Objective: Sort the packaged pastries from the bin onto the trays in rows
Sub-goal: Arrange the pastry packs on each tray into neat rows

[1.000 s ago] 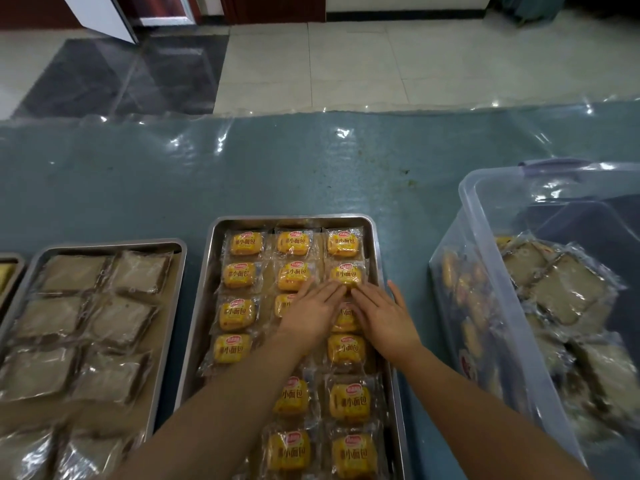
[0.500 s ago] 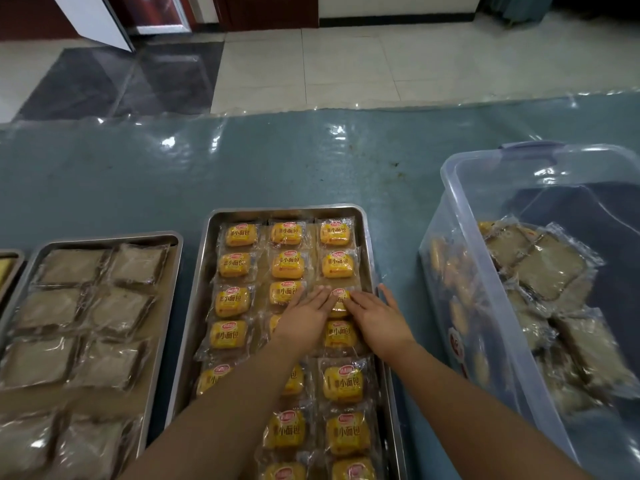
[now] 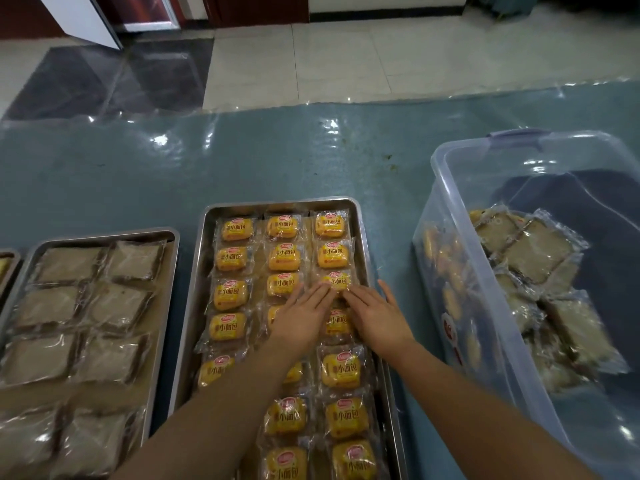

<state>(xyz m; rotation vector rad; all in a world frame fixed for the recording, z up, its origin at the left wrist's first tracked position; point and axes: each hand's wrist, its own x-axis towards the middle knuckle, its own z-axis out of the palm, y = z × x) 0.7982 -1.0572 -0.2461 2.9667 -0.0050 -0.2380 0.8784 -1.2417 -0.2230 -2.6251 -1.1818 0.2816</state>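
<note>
Both hands — left hand [image 3: 304,320], right hand [image 3: 375,318] — are staying flat and open (gripping nothing) on the yellow pastries [image 3: 334,280]. The steel tray [image 3: 207,271] is sitting well apart from the bin [image 3: 446,209] — bare table [image 3: 388,188] between.

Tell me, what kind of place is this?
Probably a food packing or bakery workroom. Metal trays hold rows of wrapped yellow buns, a clear bin holds more pastries, and plastic sheeting covers the table.
</note>
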